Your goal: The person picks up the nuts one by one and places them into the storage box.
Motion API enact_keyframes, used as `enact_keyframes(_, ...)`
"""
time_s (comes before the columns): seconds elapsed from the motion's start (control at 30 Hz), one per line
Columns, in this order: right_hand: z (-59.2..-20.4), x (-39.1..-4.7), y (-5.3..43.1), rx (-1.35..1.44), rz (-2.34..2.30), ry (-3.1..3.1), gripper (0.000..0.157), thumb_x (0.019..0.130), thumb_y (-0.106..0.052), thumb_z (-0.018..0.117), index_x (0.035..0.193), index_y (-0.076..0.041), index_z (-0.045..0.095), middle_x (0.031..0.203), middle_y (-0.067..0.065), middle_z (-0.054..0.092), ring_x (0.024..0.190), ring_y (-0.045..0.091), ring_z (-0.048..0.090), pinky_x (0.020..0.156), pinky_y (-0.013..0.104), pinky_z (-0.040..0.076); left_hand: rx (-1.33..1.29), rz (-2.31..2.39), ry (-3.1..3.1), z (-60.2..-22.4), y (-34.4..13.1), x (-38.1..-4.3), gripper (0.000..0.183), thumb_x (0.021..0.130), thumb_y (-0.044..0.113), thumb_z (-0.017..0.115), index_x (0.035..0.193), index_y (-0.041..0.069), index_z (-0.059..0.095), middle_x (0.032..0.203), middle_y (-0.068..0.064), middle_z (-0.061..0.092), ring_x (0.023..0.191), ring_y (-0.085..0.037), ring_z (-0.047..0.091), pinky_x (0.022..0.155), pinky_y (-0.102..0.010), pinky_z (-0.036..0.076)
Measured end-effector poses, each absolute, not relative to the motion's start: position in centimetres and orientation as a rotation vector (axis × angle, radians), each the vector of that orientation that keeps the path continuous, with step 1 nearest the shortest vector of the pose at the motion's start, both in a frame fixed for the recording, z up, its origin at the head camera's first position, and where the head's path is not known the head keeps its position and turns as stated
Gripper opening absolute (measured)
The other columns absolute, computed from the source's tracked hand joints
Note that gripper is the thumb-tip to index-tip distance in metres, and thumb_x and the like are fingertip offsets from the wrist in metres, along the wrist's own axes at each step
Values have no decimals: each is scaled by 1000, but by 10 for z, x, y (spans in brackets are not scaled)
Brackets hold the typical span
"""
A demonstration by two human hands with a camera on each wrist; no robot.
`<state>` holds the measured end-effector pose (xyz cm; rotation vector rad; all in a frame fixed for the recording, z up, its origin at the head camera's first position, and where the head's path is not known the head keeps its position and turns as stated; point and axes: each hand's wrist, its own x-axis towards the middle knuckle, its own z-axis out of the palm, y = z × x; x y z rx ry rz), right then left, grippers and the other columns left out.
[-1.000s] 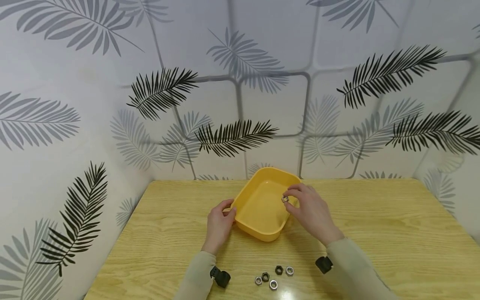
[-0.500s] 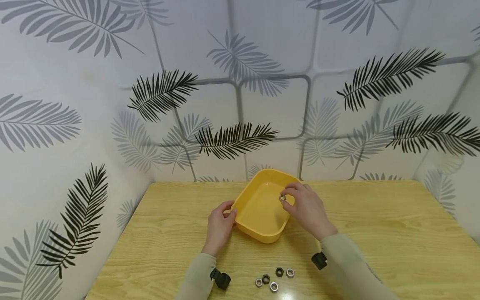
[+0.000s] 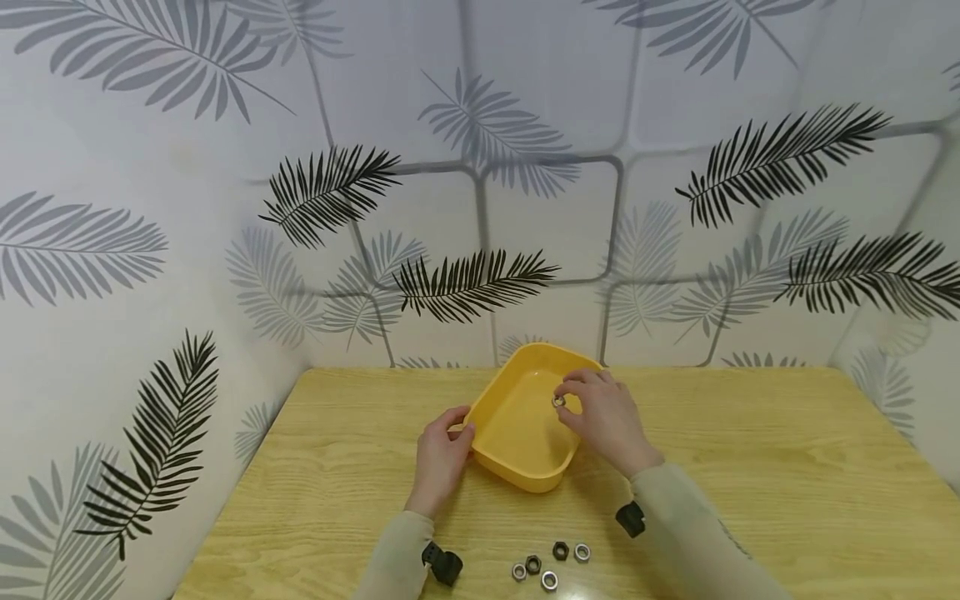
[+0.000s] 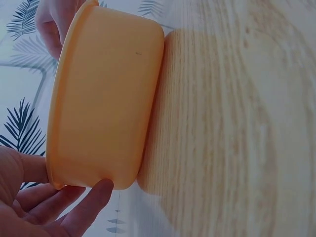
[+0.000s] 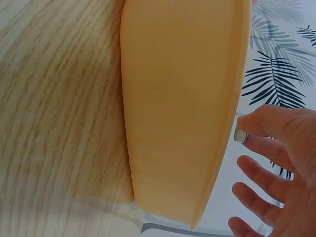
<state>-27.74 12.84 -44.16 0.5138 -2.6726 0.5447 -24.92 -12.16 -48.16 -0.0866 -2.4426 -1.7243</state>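
A yellow plastic bin (image 3: pixel 517 477) with rounded corners stands on the wooden table, its inside floor bare where it shows. My left hand (image 3: pixel 441 460) grips its left corner, thumb at the rim and fingers against the wall (image 4: pixel 106 98) in the left wrist view. Over the bin's right side, my right hand (image 3: pixel 606 423) pinches a silver hex nut (image 3: pixel 558 401) between thumb and index finger. The right wrist view shows that nut edge-on (image 5: pixel 240 135) just beyond the rim, with the other fingers spread loosely.
Several loose nuts lie near the table's front edge, among them a black nut (image 3: pixel 561 550) and a silver nut (image 3: pixel 550 581). Behind the table (image 3: pixel 750 467) rises a wall (image 3: pixel 547 225) with a leaf pattern. Each wrist wears a black strapped device (image 3: pixel 447 567).
My right hand has shifted a little left, carrying the nut farther over the bin. The left hand keeps its grip on the corner. The head view has tilted up slightly.
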Motion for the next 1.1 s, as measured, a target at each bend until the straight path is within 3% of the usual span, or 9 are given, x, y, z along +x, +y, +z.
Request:
enact_keyframes(0.63,-452,-288,112,569,495,-2715,14,84,-22,74,96,-17,76,125,8,61,118,35,49,100,61,33,-38,-1745,-2433,-485,-119,-248,33,98,11,60,130,2,62,123,-16,62,93,-24,66,71,-34,59)
enact_keyframes(1.1,-457,-295,105,599,490,-2769,11,83,-19,75,93,-17,76,128,10,61,123,36,46,107,58,28,-21,-1737,-2430,-486,-119,-250,33,98,10,61,130,2,62,124,-16,62,92,-24,67,70,-31,59)
